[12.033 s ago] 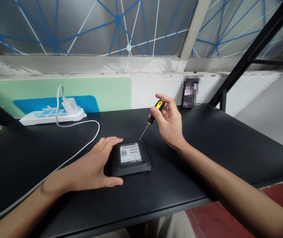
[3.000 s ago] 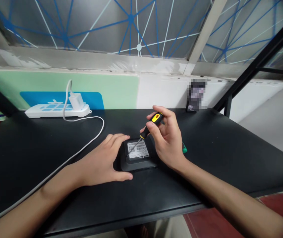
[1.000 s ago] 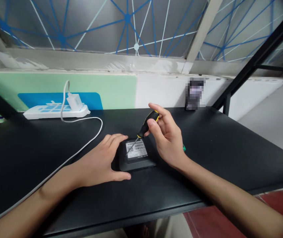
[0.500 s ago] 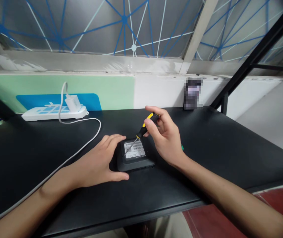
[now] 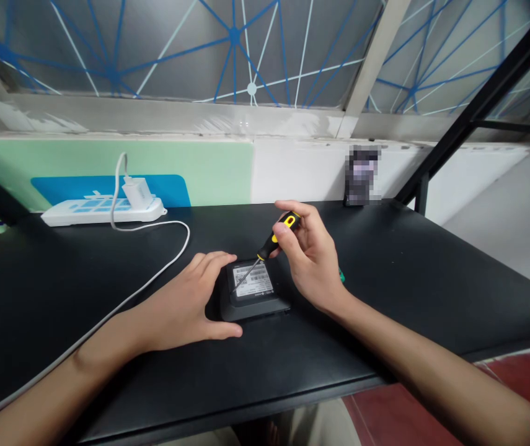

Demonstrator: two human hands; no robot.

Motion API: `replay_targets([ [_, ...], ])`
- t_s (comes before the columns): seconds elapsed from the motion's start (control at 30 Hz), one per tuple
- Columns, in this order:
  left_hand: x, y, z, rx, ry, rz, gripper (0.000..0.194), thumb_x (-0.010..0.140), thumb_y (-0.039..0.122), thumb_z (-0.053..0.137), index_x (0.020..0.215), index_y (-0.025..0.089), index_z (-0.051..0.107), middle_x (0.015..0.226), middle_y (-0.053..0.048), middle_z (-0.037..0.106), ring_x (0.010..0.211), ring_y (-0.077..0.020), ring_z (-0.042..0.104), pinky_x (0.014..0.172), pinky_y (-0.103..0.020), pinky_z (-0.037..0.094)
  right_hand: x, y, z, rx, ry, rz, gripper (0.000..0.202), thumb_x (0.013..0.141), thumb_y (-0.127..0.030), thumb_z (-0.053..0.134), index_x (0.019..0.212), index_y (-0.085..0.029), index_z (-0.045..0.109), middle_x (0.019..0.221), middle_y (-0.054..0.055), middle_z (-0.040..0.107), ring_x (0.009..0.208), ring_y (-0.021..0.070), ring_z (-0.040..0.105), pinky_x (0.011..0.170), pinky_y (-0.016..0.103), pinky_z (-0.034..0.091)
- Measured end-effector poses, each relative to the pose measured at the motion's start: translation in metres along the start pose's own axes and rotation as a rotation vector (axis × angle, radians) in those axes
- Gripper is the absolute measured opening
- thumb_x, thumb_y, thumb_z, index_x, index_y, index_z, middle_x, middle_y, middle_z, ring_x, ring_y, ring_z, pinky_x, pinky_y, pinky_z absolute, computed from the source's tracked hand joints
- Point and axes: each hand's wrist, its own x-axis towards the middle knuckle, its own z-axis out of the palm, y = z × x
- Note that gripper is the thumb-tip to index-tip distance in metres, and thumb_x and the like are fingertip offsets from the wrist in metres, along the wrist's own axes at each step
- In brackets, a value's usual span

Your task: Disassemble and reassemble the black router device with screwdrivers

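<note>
On the black table lies a flat black electronic device [image 5: 255,308], with a white label [image 5: 260,283] of barcodes and a QR code facing up. My left hand [image 5: 185,303] spans its left side, fingertips at the back edge and thumb along the front, holding it. In my right hand [image 5: 313,260] is a black and yellow screwdriver [image 5: 278,237], gripped by the handle between thumb and fingers. The screwdriver leans down to the left, its tip at the device's left part beside the label. Whether a screw sits under the tip is too small to tell.
A white power strip [image 5: 83,212] with a plugged-in charger [image 5: 138,193] stands at the back left. Its white cable [image 5: 153,279] runs across the table past my left arm. A pixelated dark object [image 5: 360,176] leans on the back wall. Something green [image 5: 341,275] peeks out behind my right hand.
The screwdriver handle has turned in my right fingers, showing a different yellow marking. My right index finger has shifted slightly to the right. The left hand and the device keep their places.
</note>
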Motion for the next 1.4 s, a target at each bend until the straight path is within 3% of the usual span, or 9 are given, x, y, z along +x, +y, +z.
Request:
replay_targets([
  [0.07, 0.000, 0.000, 0.000, 0.000, -0.003, -0.001, 0.095, 0.074, 0.057, 0.081, 0.147, 0.016, 0.036, 0.149, -0.021, 0.047, 0.136, -0.0426, 0.047, 0.112, -0.060, 0.043, 0.000, -0.001, 0.000, -0.002, -0.025, 0.020, 0.037, 0.097, -0.042, 0.058, 0.133, -0.032, 0.056, 0.105, 0.003, 0.063, 0.083, 0.0144, 0.066, 0.062, 0.028, 0.064],
  [0.17, 0.000, -0.001, 0.001, -0.002, -0.012, -0.003, 0.097, 0.074, 0.057, 0.080, 0.148, 0.013, 0.035, 0.149, -0.021, 0.046, 0.137, -0.0416, 0.046, 0.113, -0.059, 0.042, -0.001, -0.001, 0.000, 0.026, -0.101, 0.061, 0.051, 0.099, -0.037, 0.055, 0.148, -0.032, 0.041, 0.119, 0.006, 0.063, 0.093, 0.0157, 0.069, 0.075, 0.033, 0.065],
  [0.33, -0.002, -0.003, 0.002, -0.003, -0.006, 0.004, 0.098, 0.074, 0.058, 0.080, 0.149, 0.012, 0.035, 0.150, -0.021, 0.046, 0.137, -0.0412, 0.045, 0.114, -0.058, 0.040, -0.002, 0.003, -0.001, -0.050, -0.112, 0.075, 0.064, 0.099, -0.036, 0.055, 0.157, -0.032, 0.027, 0.119, 0.008, 0.066, 0.089, 0.0188, 0.068, 0.081, 0.041, 0.064],
  [0.47, -0.001, -0.003, 0.001, 0.011, -0.014, -0.002, 0.099, 0.075, 0.059, 0.080, 0.149, 0.011, 0.035, 0.150, -0.022, 0.045, 0.137, -0.0410, 0.045, 0.114, -0.057, 0.041, 0.000, 0.006, -0.003, -0.082, -0.070, 0.057, 0.063, 0.097, -0.035, 0.058, 0.154, -0.033, 0.031, 0.108, 0.006, 0.067, 0.074, 0.0173, 0.064, 0.073, 0.041, 0.064],
  [0.9, -0.002, -0.002, -0.001, -0.002, -0.009, -0.018, 0.096, 0.074, 0.058, 0.079, 0.148, 0.014, 0.036, 0.149, -0.020, 0.048, 0.136, -0.0414, 0.047, 0.112, -0.056, 0.043, 0.016, 0.014, -0.012, -0.065, 0.041, 0.054, 0.049, 0.094, -0.042, 0.061, 0.139, -0.031, 0.044, 0.094, 0.003, 0.060, 0.069, 0.0157, 0.060, 0.056, 0.033, 0.056],
  [1.13, -0.003, -0.001, -0.004, 0.000, -0.034, -0.029, 0.094, 0.076, 0.056, 0.077, 0.149, 0.015, 0.034, 0.148, -0.019, 0.049, 0.135, -0.0401, 0.049, 0.111, -0.054, 0.043, 0.034, 0.022, -0.035, -0.363, 0.095, 0.139, 0.046, 0.094, -0.043, 0.055, 0.137, -0.026, 0.059, 0.069, -0.003, 0.048, 0.062, 0.0140, 0.052, 0.064, 0.034, 0.050],
  [1.27, -0.005, -0.002, -0.007, -0.001, -0.034, -0.042, 0.094, 0.076, 0.058, 0.075, 0.150, 0.017, 0.034, 0.148, -0.019, 0.049, 0.135, -0.0407, 0.050, 0.110, -0.053, 0.044, 0.038, 0.026, -0.040, -0.608, -0.005, 0.160, 0.048, 0.091, -0.039, 0.056, 0.135, -0.020, 0.063, 0.063, -0.004, 0.045, 0.059, 0.0138, 0.046, 0.067, 0.036, 0.047],
  [1.4, -0.006, -0.003, -0.009, -0.004, -0.053, -0.057, 0.096, 0.075, 0.057, 0.075, 0.150, 0.015, 0.033, 0.148, -0.019, 0.048, 0.135, -0.0409, 0.050, 0.109, -0.054, 0.045, 0.035, 0.029, -0.038, -0.689, -0.125, 0.160, 0.046, 0.090, -0.037, 0.058, 0.130, -0.018, 0.066, 0.064, -0.004, 0.048, 0.060, 0.0141, 0.047, 0.070, 0.036, 0.046],
])
